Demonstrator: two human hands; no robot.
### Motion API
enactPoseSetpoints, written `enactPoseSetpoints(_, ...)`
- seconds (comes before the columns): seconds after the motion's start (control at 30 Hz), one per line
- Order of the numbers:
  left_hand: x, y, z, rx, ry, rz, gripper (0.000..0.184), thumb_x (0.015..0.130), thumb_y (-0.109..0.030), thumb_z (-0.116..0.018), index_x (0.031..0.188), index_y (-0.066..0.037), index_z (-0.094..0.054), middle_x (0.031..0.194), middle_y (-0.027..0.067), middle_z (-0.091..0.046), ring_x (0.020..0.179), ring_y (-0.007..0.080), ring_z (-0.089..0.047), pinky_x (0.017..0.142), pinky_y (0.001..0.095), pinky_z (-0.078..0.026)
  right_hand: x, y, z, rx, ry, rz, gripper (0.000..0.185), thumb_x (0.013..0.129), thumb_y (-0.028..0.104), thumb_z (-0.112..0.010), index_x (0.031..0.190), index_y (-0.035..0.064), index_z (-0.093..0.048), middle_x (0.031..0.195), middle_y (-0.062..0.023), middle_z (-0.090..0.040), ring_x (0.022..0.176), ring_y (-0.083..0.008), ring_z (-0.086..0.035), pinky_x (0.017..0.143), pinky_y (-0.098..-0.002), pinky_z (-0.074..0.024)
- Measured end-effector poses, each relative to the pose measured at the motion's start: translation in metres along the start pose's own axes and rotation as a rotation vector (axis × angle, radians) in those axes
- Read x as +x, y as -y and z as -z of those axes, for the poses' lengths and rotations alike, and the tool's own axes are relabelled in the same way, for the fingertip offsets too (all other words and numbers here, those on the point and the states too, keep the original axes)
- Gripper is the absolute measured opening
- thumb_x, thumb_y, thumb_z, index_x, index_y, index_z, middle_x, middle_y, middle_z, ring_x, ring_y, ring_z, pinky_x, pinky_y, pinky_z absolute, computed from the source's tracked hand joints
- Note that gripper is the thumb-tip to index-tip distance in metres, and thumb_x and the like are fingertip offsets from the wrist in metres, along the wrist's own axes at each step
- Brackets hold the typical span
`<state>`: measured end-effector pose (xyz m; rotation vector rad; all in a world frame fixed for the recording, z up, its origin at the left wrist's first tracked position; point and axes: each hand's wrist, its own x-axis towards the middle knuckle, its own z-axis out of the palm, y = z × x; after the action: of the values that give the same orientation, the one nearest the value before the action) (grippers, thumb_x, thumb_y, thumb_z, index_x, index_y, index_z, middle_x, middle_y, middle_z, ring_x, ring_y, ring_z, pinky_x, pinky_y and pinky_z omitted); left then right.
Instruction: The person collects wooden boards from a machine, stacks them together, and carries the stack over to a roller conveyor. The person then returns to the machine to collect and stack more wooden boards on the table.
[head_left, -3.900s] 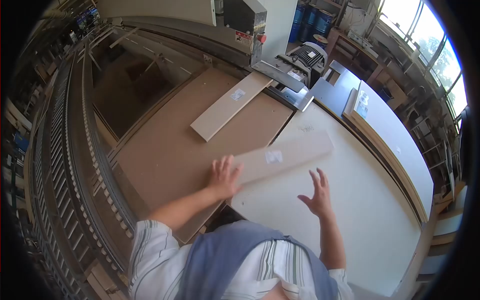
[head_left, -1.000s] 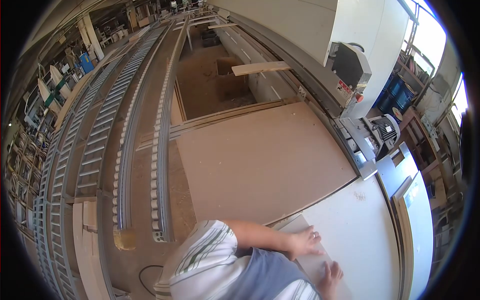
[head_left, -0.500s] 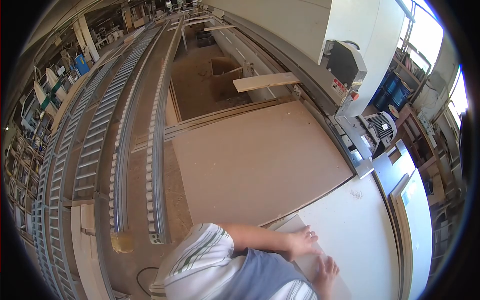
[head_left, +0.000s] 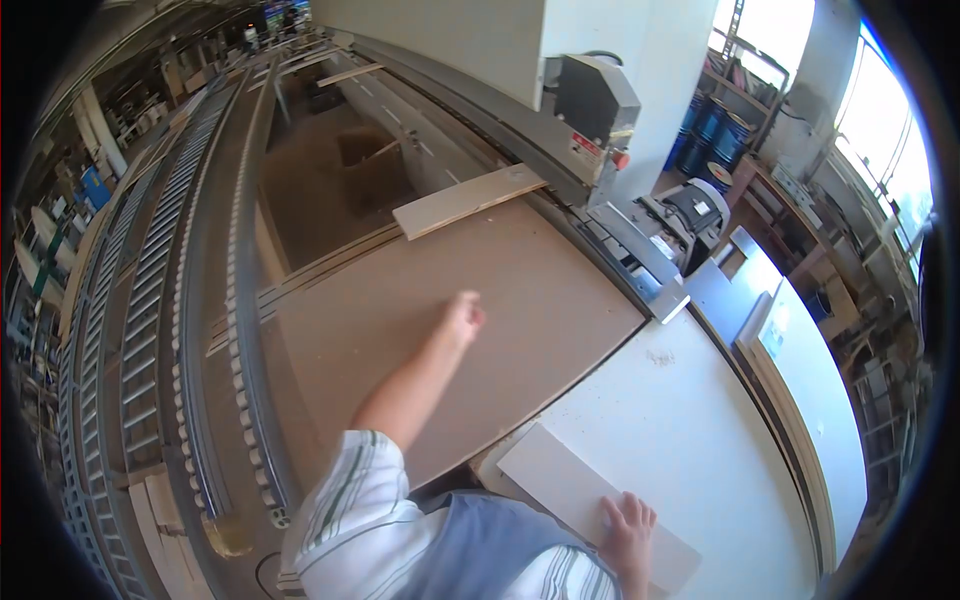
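My left hand is stretched forward over the large brown board, fingers curled in, with nothing visible in it. Whether it touches the board I cannot tell. My right hand lies spread on a narrow pale panel, which rests slantwise on the white worktop. Past the brown board, a light plank sticks out from the machine's rail at the board's far edge.
A machine head and a motor stand beyond the board on the right. Stacked white panels flank the worktop. Roller conveyors run along the left. Blue drums stand at the back right.
My left hand has left the narrow panel and reached forward over the brown board. My right hand stays on the panel. The light plank has come nearer along the rail. My view has swung right.
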<state>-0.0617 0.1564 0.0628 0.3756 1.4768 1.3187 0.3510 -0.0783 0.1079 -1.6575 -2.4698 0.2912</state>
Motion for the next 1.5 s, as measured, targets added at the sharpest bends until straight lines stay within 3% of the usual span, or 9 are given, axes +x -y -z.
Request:
enactPoseSetpoints(0.1,0.05,-0.036,0.048,0.159,-0.37,-0.093,0.061,0.08,-0.026,-0.072,0.131,-0.003,-0.046,0.121,0.017,-0.055,0.103,0.0266,-0.057,0.081,0.0359,-0.048,0.002,-0.006,-0.006,-0.004,0.028,-0.015,0.065,0.06,0.012,-0.083,0.121,0.0216,-0.061,0.13,-0.0122,-0.05,0.118,-0.0332,-0.047,0.102,-0.0434,-0.0375)
enactPoseSetpoints(0.23,0.113,-0.053,0.08,0.386,-0.858,-0.226,0.083,0.079,-0.04,-0.076,0.144,-0.004,-0.038,0.141,0.0204,-0.047,0.124,0.0318,-0.053,0.098,0.0425,-0.047,-0.004,-0.022,-0.021,-0.055,0.12,-0.008,0.084,0.055,0.037,-0.092,0.132,0.0306,-0.058,0.136,-0.0133,-0.045,0.126,-0.0317,-0.041,0.106,-0.0455,-0.0296)
enactPoseSetpoints(0.4,0.11,-0.067,0.061,1.511,-0.444,-0.638,0.107,0.07,-0.057,-0.077,0.151,-0.008,-0.029,0.143,0.021,-0.046,0.128,0.0371,-0.048,0.106,0.0452,-0.04,-0.002,-0.022,-0.018,-0.03,0.108,-0.002,0.083,0.057,0.038,-0.09,0.133,0.0301,-0.058,0.137,-0.0121,-0.045,0.126,-0.0314,-0.041,0.106,-0.0454,-0.0298)
enactPoseSetpoints(0.57,0.082,-0.059,0.018,1.485,0.014,-0.623,0.1,0.067,-0.051,-0.079,0.148,-0.011,-0.034,0.137,0.02,-0.05,0.123,0.0374,-0.051,0.102,0.0452,-0.042,-0.003,-0.021,-0.016,-0.052,0.096,0.006,0.082,0.059,0.039,-0.089,0.134,0.0296,-0.057,0.138,-0.0118,-0.045,0.125,-0.0315,-0.041,0.106,-0.0452,-0.0306)
enactPoseSetpoints(0.9,0.012,0.019,0.004,1.389,0.086,-0.893,0.089,0.061,-0.032,-0.08,0.14,-0.014,-0.042,0.12,0.0147,-0.055,0.108,0.0328,-0.055,0.096,0.0421,-0.045,-0.005,-0.021,-0.009,-0.039,0.073,0.024,0.086,0.057,0.036,-0.088,0.136,0.0289,-0.055,0.141,-0.012,-0.044,0.126,-0.0328,-0.042,0.107,-0.0461,-0.0312)
enactPoseSetpoints(1.1,-0.07,0.007,0.021,1.244,0.408,-0.945,0.093,0.054,-0.022,-0.082,0.138,-0.009,-0.044,0.128,0.0137,-0.054,0.113,0.0321,-0.052,0.099,0.0396,-0.044,-0.014,-0.022,-0.004,0.038,0.018,0.04,0.076,0.065,0.041,-0.084,0.134,0.0237,-0.057,0.145,-0.0117,-0.042,0.133,-0.0316,-0.039,0.113,-0.0485,-0.0273)
enactPoseSetpoints(1.23,-0.122,-0.009,0.018,1.178,0.688,-1.117,0.095,0.051,-0.02,-0.08,0.138,-0.006,-0.043,0.13,0.0127,-0.053,0.115,0.0304,-0.051,0.101,0.0397,-0.041,-0.028,-0.022,-0.021,-0.059,-0.389,0.07,0.071,0.071,0.046,-0.079,0.134,0.0206,-0.057,0.147,-0.0117,-0.04,0.135,-0.0306,-0.037,0.115,-0.0502,-0.0238)
enactPoseSetpoints(1.4,-0.173,0.008,-0.014,1.131,0.992,-1.278,0.096,0.05,-0.021,-0.08,0.137,-0.007,-0.043,0.131,0.0115,-0.052,0.115,0.0297,-0.051,0.102,0.0407,-0.038,-0.034,-0.004,0.021,-0.091,-0.504,-0.04,0.069,0.074,0.048,-0.077,0.133,0.0186,-0.058,0.148,-0.0115,-0.04,0.136,-0.0304,-0.036,0.116,-0.0508,-0.0213)
enactPoseSetpoints(1.5,-0.179,0.036,-0.038,1.127,1.113,-1.263,0.095,0.051,-0.022,-0.079,0.138,-0.008,-0.043,0.133,0.0115,-0.051,0.117,0.0299,-0.05,0.103,0.0412,-0.036,-0.039,-0.012,0.036,-0.041,-0.364,-0.097,0.075,0.071,0.049,-0.079,0.136,0.0205,-0.055,0.15,-0.0116,-0.038,0.14,-0.0312,-0.031,0.117,-0.0512,-0.0181)
